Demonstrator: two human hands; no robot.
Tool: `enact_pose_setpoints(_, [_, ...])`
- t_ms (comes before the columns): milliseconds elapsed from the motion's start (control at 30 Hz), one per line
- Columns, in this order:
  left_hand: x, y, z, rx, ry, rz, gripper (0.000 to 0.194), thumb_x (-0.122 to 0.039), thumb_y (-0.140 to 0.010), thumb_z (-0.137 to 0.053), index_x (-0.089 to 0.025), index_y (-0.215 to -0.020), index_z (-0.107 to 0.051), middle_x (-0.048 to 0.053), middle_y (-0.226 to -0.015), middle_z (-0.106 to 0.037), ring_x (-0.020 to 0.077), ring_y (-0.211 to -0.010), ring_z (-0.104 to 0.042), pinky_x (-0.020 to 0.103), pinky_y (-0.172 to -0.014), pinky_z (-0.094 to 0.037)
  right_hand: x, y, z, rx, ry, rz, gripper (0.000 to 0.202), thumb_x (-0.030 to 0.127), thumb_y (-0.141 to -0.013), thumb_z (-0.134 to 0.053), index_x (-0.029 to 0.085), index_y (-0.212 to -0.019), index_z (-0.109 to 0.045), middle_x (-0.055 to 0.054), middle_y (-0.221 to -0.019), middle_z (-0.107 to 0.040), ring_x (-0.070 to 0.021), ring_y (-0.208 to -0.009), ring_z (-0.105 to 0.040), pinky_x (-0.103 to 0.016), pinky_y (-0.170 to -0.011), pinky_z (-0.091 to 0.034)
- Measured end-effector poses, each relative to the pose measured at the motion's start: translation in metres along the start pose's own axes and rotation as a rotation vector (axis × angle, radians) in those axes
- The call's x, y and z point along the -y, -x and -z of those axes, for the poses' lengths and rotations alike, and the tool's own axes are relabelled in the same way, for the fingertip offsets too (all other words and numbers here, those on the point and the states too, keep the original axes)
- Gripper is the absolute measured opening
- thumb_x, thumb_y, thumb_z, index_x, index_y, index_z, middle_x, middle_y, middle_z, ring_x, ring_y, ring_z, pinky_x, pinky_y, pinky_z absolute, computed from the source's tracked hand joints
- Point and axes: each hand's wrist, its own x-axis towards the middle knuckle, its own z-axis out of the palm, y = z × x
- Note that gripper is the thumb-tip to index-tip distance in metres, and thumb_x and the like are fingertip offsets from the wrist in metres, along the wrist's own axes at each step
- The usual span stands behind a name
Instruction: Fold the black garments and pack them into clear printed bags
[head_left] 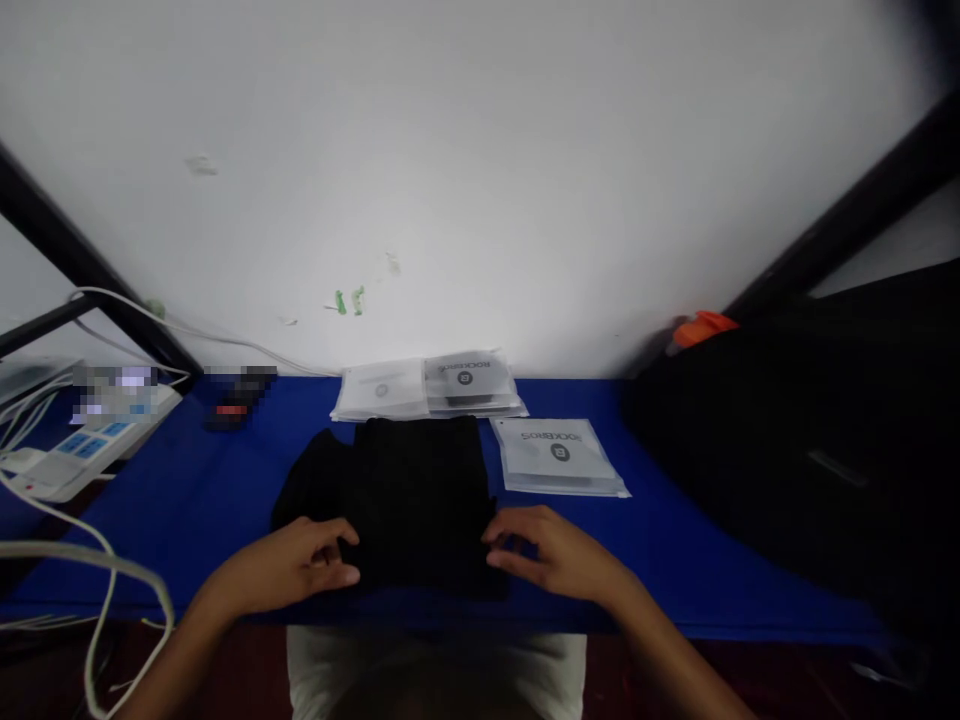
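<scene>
A black cloth item (420, 500), partly folded, lies on the blue table cover (675, 560) in front of me, with a rounded part spread out at its left. My left hand (296, 565) rests at its lower left edge, thumb and fingers apart. At its right edge is my right hand (551, 555), thumb and fingertips also apart and near the cloth. Neither hand visibly grips the cloth. A white zip bag with printed lettering (562, 455) lies flat just beyond my right hand.
More printed bags (382, 390) lie along the wall behind the cloth. A white power strip (94, 440) with cables is at the left, near a dark object (240, 400). A large black item (787, 450) covers the right side, with something orange (705, 328) behind it.
</scene>
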Motion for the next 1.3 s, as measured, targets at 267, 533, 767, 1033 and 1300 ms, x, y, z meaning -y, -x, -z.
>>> enact_pose_setpoints(267, [0.044,-0.035,-0.027,-0.517,-0.387,-0.072,0.074,-0.065,-0.079,-0.061,-0.023,-0.139,-0.049,0.014,-0.143,-0.050,0.0351,-0.132,-0.046,0.050,-0.107,-0.037,-0.096,0.013,0.033,-0.247,0.660,-0.239,0.082,0.007,-0.065,-0.053,0.017,-0.145,-0.040,-0.016,-0.151,-0.041,-0.0331,-0.138,-0.039,-0.052,-0.110,-0.035])
enact_pose_setpoints(533, [0.057,-0.042,-0.061,-0.534,-0.574,-0.135,0.088,-0.070,-0.084,-0.051,-0.026,-0.154,-0.020,0.016,-0.159,-0.023,0.0384,-0.145,-0.024,0.058,-0.111,-0.028,-0.112,0.015,0.035,-0.479,0.869,-0.275,0.040,0.011,-0.080,-0.049,0.014,-0.118,-0.061,-0.015,-0.110,-0.069,-0.0316,-0.103,-0.061,-0.042,-0.080,-0.052])
enact_pose_setpoints(767, [0.021,-0.064,-0.078,-0.540,-0.549,-0.134,0.089,-0.072,-0.085,-0.047,-0.021,-0.153,-0.025,0.019,-0.158,-0.024,0.0403,-0.145,-0.022,0.061,-0.111,-0.025,-0.039,-0.008,0.020,-0.716,0.816,-0.078,0.040,0.016,-0.090,-0.051,0.020,-0.129,-0.055,-0.012,-0.123,-0.065,-0.0304,-0.109,-0.058,-0.044,-0.091,-0.047])
enact_pose_setpoints(1033, [0.006,-0.070,-0.078,-0.501,-0.521,-0.145,0.089,-0.074,-0.083,-0.048,-0.021,-0.152,-0.030,0.019,-0.158,-0.025,0.0399,-0.145,-0.024,0.061,-0.111,-0.026,-0.014,-0.040,-0.038,-0.297,0.685,-0.030,0.066,0.003,-0.074,-0.058,0.016,-0.137,-0.048,-0.019,-0.141,-0.051,-0.0335,-0.123,-0.052,-0.048,-0.096,-0.049])
enact_pose_setpoints(1300, [0.005,-0.062,-0.064,-0.620,-0.458,-0.134,0.092,-0.071,-0.077,-0.061,-0.016,-0.147,-0.036,0.025,-0.149,-0.039,0.0428,-0.135,-0.040,0.059,-0.103,-0.039,-0.043,0.003,-0.025,-0.363,0.663,-0.018,0.037,0.008,-0.079,-0.055,0.015,-0.115,-0.060,-0.015,-0.111,-0.066,-0.0284,-0.097,-0.063,-0.043,-0.081,-0.055])
